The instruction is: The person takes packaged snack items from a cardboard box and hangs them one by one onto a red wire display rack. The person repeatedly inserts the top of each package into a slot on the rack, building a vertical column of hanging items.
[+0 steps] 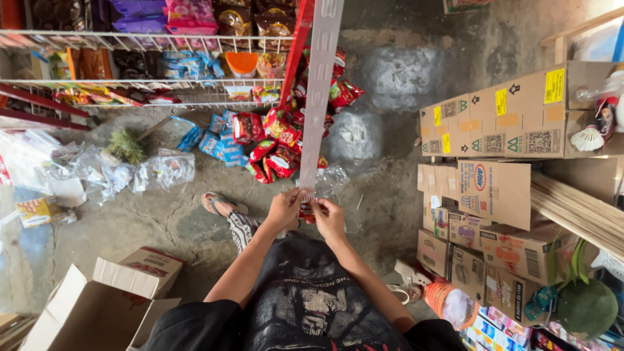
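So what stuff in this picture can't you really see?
All in the head view:
- The small red packet at the bottom of the clear hanging strip: the left hand and right hand cover most of it.
- The open cardboard box: cut off by the bottom edge.
- Snack bags on the wire shelf: too small to tell their kinds.
- The green round fruit: partly behind leaves.

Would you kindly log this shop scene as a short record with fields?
Left hand: pinching the lower end of the clear hanging strip
Right hand: holding a red snack packet at the strip
Strip load: red snack packets clipped higher up
Floor left: open cardboard box
Right side: stacked cartons
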